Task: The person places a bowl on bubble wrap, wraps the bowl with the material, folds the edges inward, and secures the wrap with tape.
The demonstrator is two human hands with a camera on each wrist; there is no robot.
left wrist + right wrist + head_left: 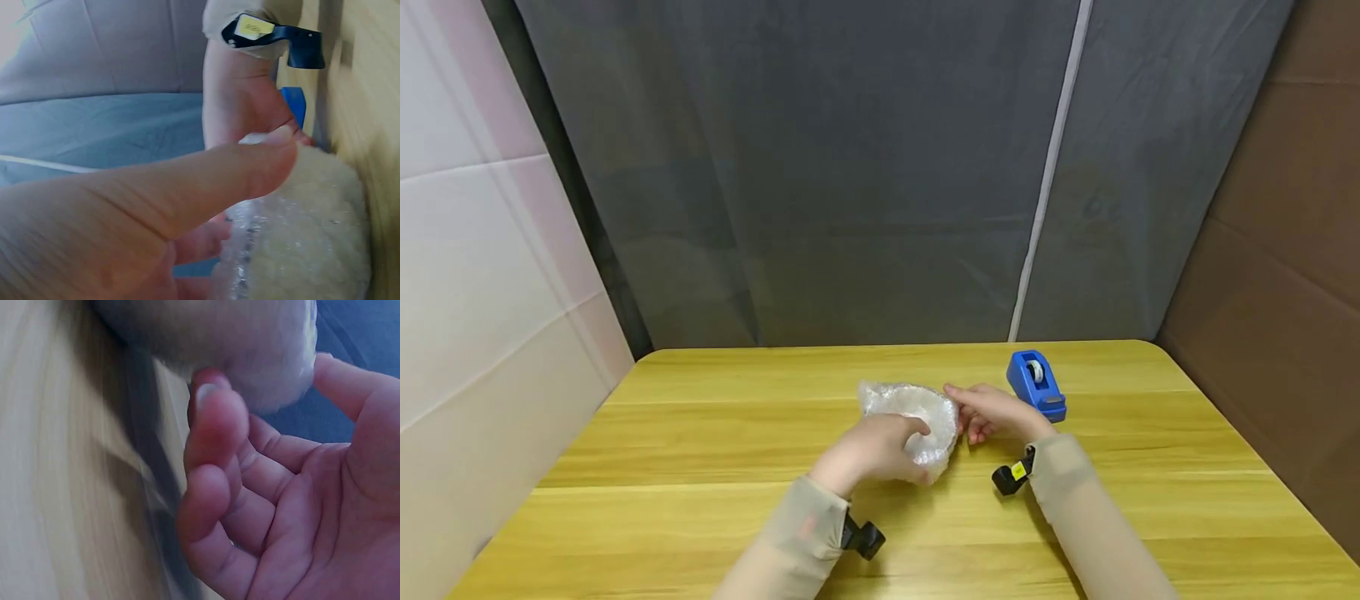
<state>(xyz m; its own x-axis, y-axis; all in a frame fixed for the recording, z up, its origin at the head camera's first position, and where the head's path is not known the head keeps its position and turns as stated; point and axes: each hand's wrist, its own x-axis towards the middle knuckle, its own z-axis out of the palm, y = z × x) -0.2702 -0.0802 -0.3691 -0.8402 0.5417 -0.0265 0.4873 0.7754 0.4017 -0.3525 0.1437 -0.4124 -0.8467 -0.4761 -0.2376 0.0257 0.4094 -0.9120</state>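
Observation:
A round, bowl-like dish wrapped in clear bubble wrap [942, 414] is held just over the table, its contents blurred by the plastic. My left hand [880, 450] grips it from the near left side, fingers over its face and thumb at the near edge. In the left wrist view that thumb lies across the wrapped bundle [312, 225]. At the right edge, my right hand [996, 412] has its thumb and bent fingers on the wrap. The right wrist view shows the right hand [300, 481] with thumb tip and forefinger on either side of the bundle's edge [250, 344].
Just beyond my right wrist stands a blue tape dispenser [1037, 387] with a roll of tape in it. The yellow wooden table [700, 433] ends at a grey curtain [850, 208]. A white panel [490, 250] is on the left, a brown one [1277, 208] on the right.

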